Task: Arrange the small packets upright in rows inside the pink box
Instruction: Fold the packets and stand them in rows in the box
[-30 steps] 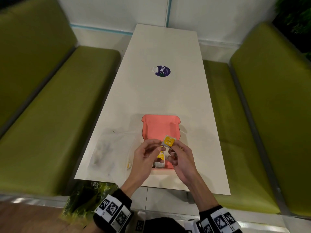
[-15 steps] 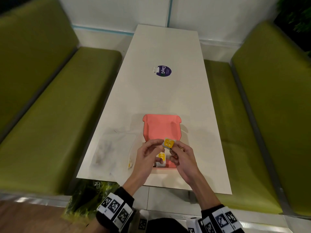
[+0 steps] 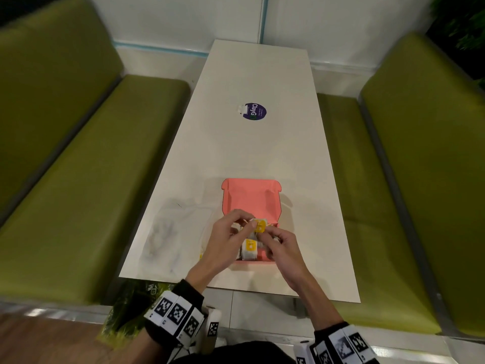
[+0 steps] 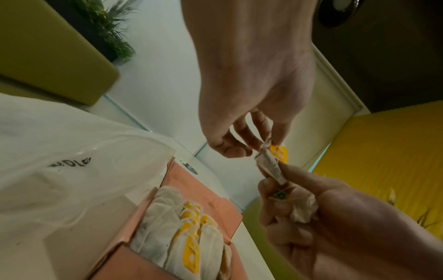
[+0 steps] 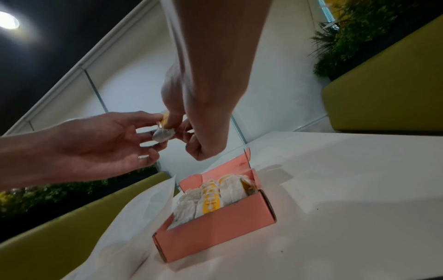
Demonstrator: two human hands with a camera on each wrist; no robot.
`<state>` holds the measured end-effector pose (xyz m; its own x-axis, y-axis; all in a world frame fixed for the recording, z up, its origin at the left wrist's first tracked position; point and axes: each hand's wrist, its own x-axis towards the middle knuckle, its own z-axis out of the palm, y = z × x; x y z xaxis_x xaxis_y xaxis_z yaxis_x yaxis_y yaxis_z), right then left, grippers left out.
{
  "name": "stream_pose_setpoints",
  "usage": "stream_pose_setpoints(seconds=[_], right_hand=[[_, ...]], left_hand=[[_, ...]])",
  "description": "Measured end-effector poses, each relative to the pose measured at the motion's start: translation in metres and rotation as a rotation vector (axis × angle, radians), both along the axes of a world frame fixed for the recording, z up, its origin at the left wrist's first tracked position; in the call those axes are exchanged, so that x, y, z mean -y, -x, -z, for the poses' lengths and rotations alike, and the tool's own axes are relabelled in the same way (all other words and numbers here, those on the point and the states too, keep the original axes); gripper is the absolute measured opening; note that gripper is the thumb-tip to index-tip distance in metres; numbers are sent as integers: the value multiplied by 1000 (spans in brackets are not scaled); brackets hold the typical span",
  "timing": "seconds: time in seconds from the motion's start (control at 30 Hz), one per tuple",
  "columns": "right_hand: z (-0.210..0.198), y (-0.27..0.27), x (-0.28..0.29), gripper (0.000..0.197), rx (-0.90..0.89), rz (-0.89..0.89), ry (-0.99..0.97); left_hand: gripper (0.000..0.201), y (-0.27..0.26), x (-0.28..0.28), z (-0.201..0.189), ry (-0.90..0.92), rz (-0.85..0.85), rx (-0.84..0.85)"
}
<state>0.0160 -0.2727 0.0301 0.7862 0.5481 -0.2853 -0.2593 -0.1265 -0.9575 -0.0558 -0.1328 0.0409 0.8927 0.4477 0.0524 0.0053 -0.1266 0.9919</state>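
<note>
The pink box [image 3: 250, 198] lies with its lid flat back near the table's front edge. Several white packets with yellow tags [image 3: 250, 248] stand in its near half, shown closer in the wrist views [image 4: 189, 244] [image 5: 210, 197]. Above the box both hands hold one packet [image 3: 259, 224] [image 4: 269, 164] [image 5: 163, 133]. My left hand [image 3: 250, 224] [image 4: 254, 147] pinches its top by the yellow tag. From below, my right hand [image 3: 267, 229] [image 4: 273, 174] pinches the same packet and keeps a second crumpled packet [image 4: 303, 208] tucked in its palm.
A clear plastic bag [image 3: 170, 232] [image 4: 72, 170] lies flat left of the box. A round purple sticker [image 3: 254, 111] marks the table's middle. Green benches [image 3: 91, 166] flank the table on both sides. A green bag [image 3: 131, 306] sits on the floor below the front edge.
The packet has stayed over the box between both hands. My left fingers have closed in from the left onto its top by the tag.
</note>
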Motion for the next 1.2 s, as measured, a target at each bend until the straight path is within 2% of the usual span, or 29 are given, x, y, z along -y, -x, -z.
stream_pose_setpoints(seconds=[0.13, 0.2, 0.3, 0.4, 0.47, 0.53, 0.6, 0.67, 0.83, 0.9, 1.03, 1.13, 1.2], right_hand=[[5, 2, 10, 12, 117, -79, 107], [5, -1, 15, 11, 181, -63, 154], [-3, -5, 15, 15, 222, -42, 137], [-8, -7, 10, 4, 351, -106, 169], [-5, -10, 11, 7, 396, -123, 204], [2, -16, 18, 9, 389, -124, 249], [8, -22, 23, 7, 420, -164, 338], [18, -28, 26, 5, 450, -219, 444], [34, -44, 17, 17, 482, -377, 749], [36, -46, 9, 23, 512, -416, 820], [42, -46, -4, 19, 552, -364, 874], [44, -42, -10, 12, 598, -317, 887], [43, -39, -11, 12, 666, -287, 898]], left_hand=[[9, -2, -5, 7, -23, 18, -8], [9, -1, -5, 8, -42, 27, -13], [9, -2, -3, 12, -1, 64, -19], [8, -4, 1, 18, -28, 102, -23], [5, -2, 4, 24, -38, 124, -37], [12, 1, 4, 33, -67, 148, -94], [27, 4, 4, 47, -142, 188, -173], [32, 6, 4, 56, -240, 204, -213], [12, 9, 6, 61, -611, 204, -214], [13, 9, 9, 62, -760, 255, -253], [31, 5, 20, 63, -953, 459, -340], [42, 2, 26, 64, -1113, 488, -362], [47, 1, 28, 69, -1154, 479, -402]])
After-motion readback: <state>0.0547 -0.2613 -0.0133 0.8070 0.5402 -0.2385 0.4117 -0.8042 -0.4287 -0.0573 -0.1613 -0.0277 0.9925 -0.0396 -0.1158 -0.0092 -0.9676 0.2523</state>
